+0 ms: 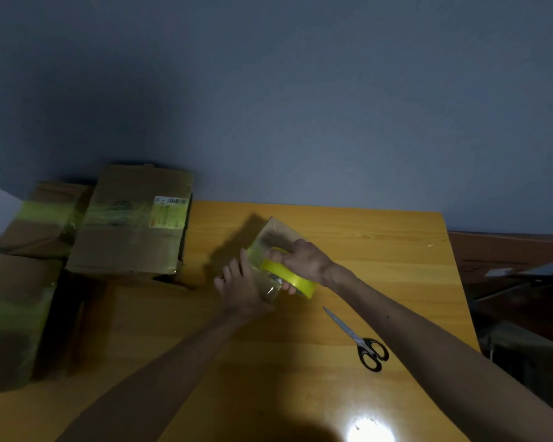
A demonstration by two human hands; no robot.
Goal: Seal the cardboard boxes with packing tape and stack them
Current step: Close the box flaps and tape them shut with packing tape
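A small cardboard box (pixel 273 237) stands in the middle of the wooden table (pixel 380 250), partly wrapped in clear yellowish tape. My right hand (pixel 304 260) grips a yellow tape roll (pixel 289 277) against the box's near side. My left hand (pixel 241 288) presses flat on the box's near left face, fingers pointing up. The lower part of the box is hidden behind both hands.
Black-handled scissors (pixel 363 341) lie on the table to the right of my hands. Taped cardboard boxes sit at the left: a large one with a label (pixel 131 224), one behind it (pixel 45 218), and one at the near left (pixel 10 314). A blue wall is behind.
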